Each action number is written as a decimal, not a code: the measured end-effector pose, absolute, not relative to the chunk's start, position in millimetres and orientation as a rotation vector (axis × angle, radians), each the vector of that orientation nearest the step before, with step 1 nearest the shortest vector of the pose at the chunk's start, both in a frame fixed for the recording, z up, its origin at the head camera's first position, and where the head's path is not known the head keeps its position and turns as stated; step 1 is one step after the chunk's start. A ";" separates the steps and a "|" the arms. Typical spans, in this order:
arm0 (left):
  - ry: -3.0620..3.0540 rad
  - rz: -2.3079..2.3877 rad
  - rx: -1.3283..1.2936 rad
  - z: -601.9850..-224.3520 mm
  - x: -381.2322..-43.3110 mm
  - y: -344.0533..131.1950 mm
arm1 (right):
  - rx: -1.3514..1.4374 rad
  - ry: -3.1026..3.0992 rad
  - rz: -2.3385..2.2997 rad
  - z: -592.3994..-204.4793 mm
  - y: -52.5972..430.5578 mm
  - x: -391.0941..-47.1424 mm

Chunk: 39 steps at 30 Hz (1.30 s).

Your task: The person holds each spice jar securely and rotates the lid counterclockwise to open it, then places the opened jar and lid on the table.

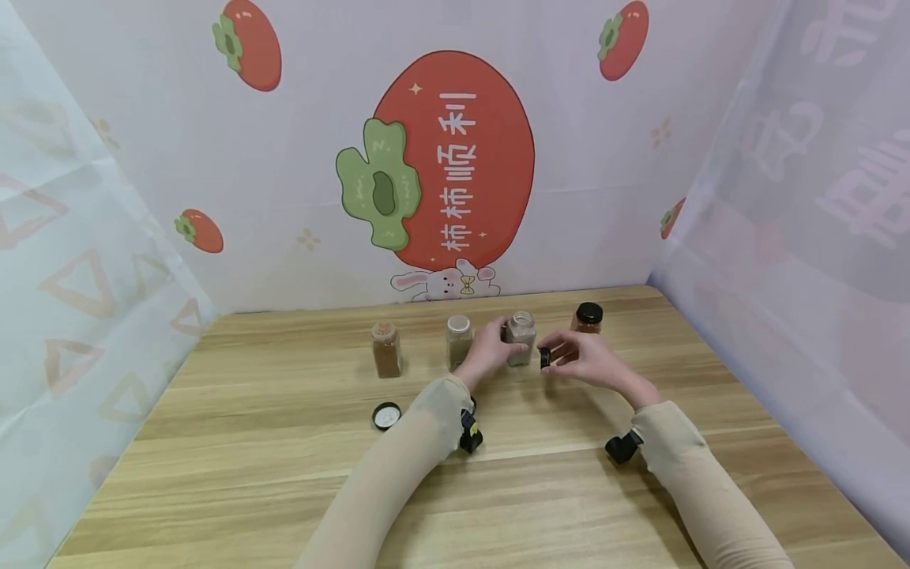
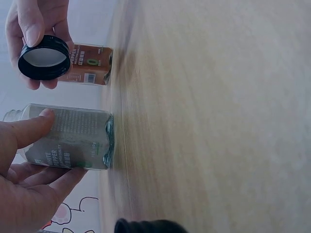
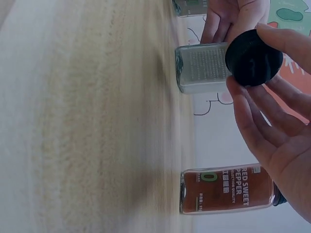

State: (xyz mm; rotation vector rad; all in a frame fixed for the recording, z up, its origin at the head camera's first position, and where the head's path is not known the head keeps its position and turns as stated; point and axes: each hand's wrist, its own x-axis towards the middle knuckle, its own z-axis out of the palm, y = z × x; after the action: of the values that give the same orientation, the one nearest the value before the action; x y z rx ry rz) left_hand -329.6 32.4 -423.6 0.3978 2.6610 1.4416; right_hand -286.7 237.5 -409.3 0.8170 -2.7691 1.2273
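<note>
My left hand (image 1: 490,348) grips a glass jar of white pepper (image 2: 73,136), thumb on one side and fingers on the other. The jar is upright on the table with its mouth uncapped. Beside it, my right hand (image 1: 586,359) pinches a black screw lid (image 3: 254,58) by its rim. In the left wrist view the lid's pale inner side shows. Just behind my right hand stands a red sweet pepper jar (image 3: 228,189) wearing its black lid. To the left of my left hand is a jar of greenish-brown seasoning (image 1: 459,344) with a pale top.
At the left stands a jar of orange-brown spice (image 1: 387,352) without a black lid. A loose black lid (image 1: 387,416) lies inner side up on the wooden table (image 1: 284,458), in front of that jar. A printed cloth backdrop (image 1: 298,158) borders the table's back and sides.
</note>
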 end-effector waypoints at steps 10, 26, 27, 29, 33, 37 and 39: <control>2.657 1.445 0.395 -422.8 -329.7 32.1 | 0.891 -2.795 1.269 -406.5 235.5 -285.9; 2.680 1.443 0.417 -424.5 -330.2 31.8 | 1.019 -2.829 1.294 -412.2 233.3 -284.8; 2.680 1.445 0.420 -424.7 -330.2 32.0 | 1.032 -2.829 1.295 -413.3 233.2 -285.1; 2.681 1.445 0.424 -425.1 -330.5 32.2 | 1.053 -2.832 1.291 -415.1 232.8 -286.0; 2.685 1.442 0.429 -426.2 -331.6 32.7 | 1.080 -2.851 1.268 -415.5 231.8 -286.3; 2.686 1.445 0.429 -426.0 -331.8 32.3 | 1.111 -2.863 1.285 -416.5 231.3 -286.9; 2.683 1.448 0.427 -426.0 -331.9 32.1 | 1.118 -2.870 1.285 -417.5 231.4 -287.3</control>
State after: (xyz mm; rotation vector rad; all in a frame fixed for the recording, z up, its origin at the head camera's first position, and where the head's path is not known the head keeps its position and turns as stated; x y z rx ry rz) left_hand -331.9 32.1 -426.0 0.4268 2.6826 1.4483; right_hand -287.3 231.4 -417.5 1.1184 -2.8700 1.2848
